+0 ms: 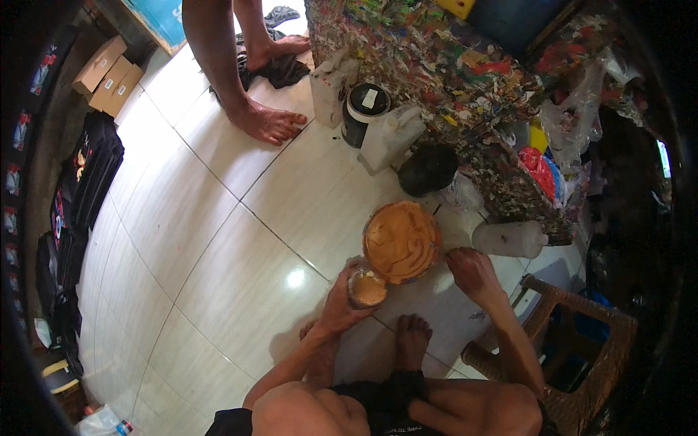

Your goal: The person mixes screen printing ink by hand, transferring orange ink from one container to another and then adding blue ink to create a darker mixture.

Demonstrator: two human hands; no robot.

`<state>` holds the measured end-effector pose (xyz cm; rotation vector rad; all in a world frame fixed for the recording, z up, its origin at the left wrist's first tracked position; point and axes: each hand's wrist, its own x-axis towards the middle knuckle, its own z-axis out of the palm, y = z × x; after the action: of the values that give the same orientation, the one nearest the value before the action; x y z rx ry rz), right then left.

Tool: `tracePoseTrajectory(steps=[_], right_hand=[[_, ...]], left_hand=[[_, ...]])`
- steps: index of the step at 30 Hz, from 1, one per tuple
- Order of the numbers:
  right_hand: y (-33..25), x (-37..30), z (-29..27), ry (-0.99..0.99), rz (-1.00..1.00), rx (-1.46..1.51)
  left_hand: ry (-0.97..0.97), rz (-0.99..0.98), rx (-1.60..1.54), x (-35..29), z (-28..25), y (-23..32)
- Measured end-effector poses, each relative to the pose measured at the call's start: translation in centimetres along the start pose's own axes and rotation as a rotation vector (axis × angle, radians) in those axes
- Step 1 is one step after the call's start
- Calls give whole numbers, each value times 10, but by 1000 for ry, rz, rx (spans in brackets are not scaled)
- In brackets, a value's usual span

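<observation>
My left hand (345, 296) is wrapped round a small clear cup (367, 288) with pale orange stuff in it, tilted beside the bowl's lower left rim. Just above it on the floor stands a round bowl or tub (402, 241) filled with thick orange paint-like paste, its surface swirled. To the right of this tub is my right hand (474, 273), its fingers curled in and close together. What they hold, if anything, is hidden.
Behind the tub stand a black container (429, 168), a white jerrycan (391, 138) and a black-lidded bucket (366, 104). A translucent bottle (510, 239) lies right, near a brown stool (582, 327). A paint-crusted block (436, 65) rises behind. Another person's bare foot (267, 122) is at upper left.
</observation>
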<state>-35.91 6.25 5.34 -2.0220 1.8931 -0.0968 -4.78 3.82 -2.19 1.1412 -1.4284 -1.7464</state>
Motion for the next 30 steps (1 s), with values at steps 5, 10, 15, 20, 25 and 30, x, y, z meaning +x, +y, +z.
tracePoseTrajectory(steps=[5, 10, 15, 20, 25, 30], right_hand=[[-28, -34, 41, -194, 15, 348], [-58, -35, 51, -254, 468, 907], [-69, -41, 84, -247, 826, 1500], [-70, -51, 57, -338, 728, 1598], [-86, -46, 42, 181, -261, 277], [-99, -39, -14, -65, -305, -3]], left_hand=[[-92, 114, 235, 6, 7, -9], [-80, 25, 231, 3, 12, -2], [-66, 11, 268, 3, 11, -14], [2, -43, -64, 2, -14, 4], [-43, -200, 151, 14, -33, 43], [21, -151, 79, 15, -56, 15]])
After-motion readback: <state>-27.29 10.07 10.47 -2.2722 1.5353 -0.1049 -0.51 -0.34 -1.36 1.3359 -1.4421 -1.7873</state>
